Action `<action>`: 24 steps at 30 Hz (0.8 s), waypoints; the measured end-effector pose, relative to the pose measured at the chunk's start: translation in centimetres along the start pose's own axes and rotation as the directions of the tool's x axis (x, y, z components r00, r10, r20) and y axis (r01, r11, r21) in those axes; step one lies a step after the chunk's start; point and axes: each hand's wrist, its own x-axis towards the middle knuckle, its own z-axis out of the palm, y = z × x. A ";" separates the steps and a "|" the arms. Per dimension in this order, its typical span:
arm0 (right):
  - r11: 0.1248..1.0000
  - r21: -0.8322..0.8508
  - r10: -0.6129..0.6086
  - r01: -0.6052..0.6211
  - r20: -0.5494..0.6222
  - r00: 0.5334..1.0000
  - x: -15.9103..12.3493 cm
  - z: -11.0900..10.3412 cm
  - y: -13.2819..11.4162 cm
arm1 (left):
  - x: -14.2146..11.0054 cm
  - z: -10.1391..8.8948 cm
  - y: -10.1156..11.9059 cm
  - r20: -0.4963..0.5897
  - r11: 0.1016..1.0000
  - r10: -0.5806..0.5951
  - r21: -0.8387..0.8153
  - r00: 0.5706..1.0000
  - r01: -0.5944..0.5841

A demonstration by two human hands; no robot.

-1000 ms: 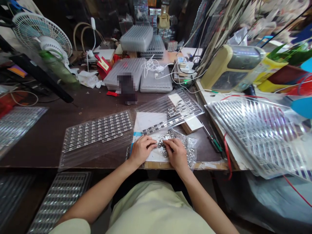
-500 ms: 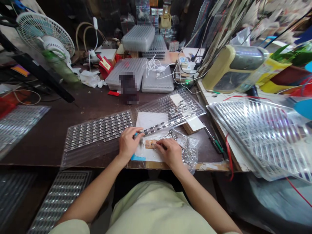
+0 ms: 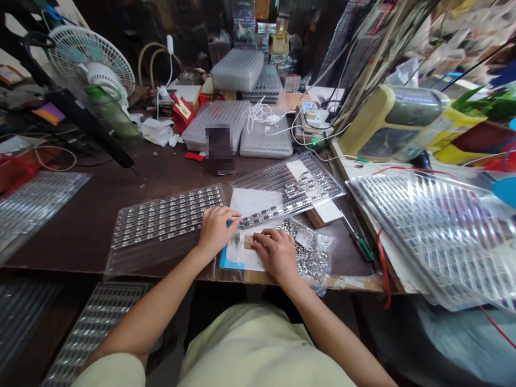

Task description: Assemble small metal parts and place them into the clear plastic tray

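- Left hand (image 3: pixel 217 228) has bent fingers by the near end of a clear tray (image 3: pixel 264 180) with little dark parts (image 3: pixel 262 215); you can't tell if it grips anything.
- Small tan piece (image 3: pixel 248 242) lies on a white sheet (image 3: pixel 252 259), between the two hands.
- Right hand (image 3: pixel 278 252) has bent fingers at the tan piece's right side; you can't tell if they pinch something.
- Clear bag (image 3: pixel 316 260) of shiny bits sits just beside that hand.
- Green-handled tool (image 3: pixel 365 248) lies farther right.
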 end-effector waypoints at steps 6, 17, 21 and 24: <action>0.967 -0.248 0.055 -0.051 0.011 0.998 -1.6 -2.5 2.2 | 1.7 0.8 1.0 0.106 0.997 -0.027 -0.063 0.994 0.034; 0.985 -0.165 0.051 -0.049 0.008 0.999 -1.5 -2.0 3.0 | -1.9 -0.8 0.2 0.263 0.665 -0.234 -0.659 0.936 0.351; 0.996 0.000 0.085 -0.086 -0.060 0.995 -1.3 -2.0 3.5 | -2.8 0.0 1.3 0.152 0.797 -0.221 -0.541 0.963 0.268; 0.981 0.151 0.128 -0.119 -0.050 0.990 -1.3 -2.5 3.6 | -3.3 1.0 2.1 0.105 0.861 -0.133 -0.479 0.986 0.167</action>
